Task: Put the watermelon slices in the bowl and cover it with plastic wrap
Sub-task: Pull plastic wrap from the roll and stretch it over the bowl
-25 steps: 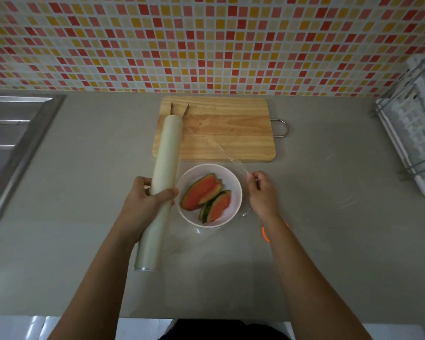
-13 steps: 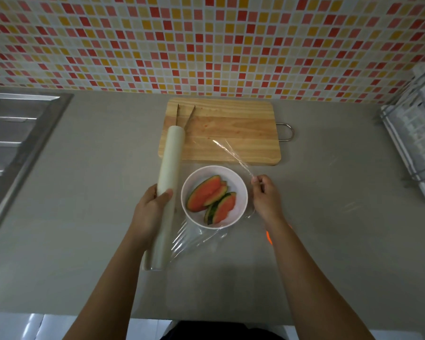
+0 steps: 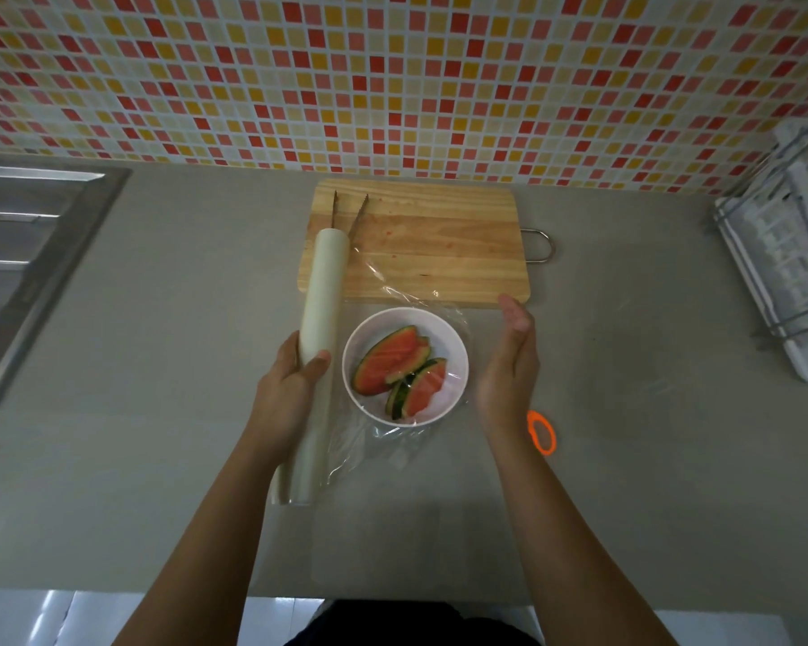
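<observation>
Beside the white bowl (image 3: 439, 338), grips the plastic wrap roll (image 3: 325, 291) with the left hand (image 3: 290, 389); holds the right hand (image 3: 509, 361) flat, fingers straight, by the opposite rim. Counts watermelon slices (image 3: 388, 361) as already in the bowl, on the surface (image 3: 626, 459). Finds film (image 3: 383, 440) draped loosely across, uncut; judges tearing and sealing left.
</observation>
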`<state>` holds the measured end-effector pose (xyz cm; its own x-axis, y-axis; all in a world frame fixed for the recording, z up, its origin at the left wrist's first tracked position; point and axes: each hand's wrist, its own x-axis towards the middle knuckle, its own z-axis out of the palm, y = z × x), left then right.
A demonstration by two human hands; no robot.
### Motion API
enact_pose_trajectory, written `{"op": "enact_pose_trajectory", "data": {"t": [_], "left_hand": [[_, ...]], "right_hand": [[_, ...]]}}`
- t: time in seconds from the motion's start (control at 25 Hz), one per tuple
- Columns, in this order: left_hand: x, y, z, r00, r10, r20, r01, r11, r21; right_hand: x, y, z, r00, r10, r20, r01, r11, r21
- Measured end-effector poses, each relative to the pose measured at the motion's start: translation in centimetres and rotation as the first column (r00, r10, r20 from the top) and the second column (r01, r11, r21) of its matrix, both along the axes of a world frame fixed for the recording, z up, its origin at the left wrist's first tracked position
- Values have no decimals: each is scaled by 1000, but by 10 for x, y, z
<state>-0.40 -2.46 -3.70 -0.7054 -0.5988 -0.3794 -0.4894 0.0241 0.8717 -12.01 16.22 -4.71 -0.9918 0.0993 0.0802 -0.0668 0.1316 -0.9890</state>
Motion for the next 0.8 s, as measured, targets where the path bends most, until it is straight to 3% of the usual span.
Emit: {"op": "enact_pose_trajectory", "data": {"t": [0.16, 0.36, 0.56, 0.8], "left_hand": [[-1, 0, -4, 1000, -2, -2, 2, 1000, 4], [-1, -2, -6, 1000, -2, 7, 2, 1000, -30], [-6, 7, -8, 998, -67, 21, 68, 994, -88], [-12, 18, -9, 993, -115, 8, 115, 987, -112]], "right_hand": [[13, -11, -16, 963, 223, 149, -217, 975, -55], [17, -18, -31, 925, 256, 280, -204, 958, -199], [11, -17, -32, 858, 222, 463, -184, 975, -126], [4, -6, -28, 916, 112, 385, -140, 989, 46]]}}
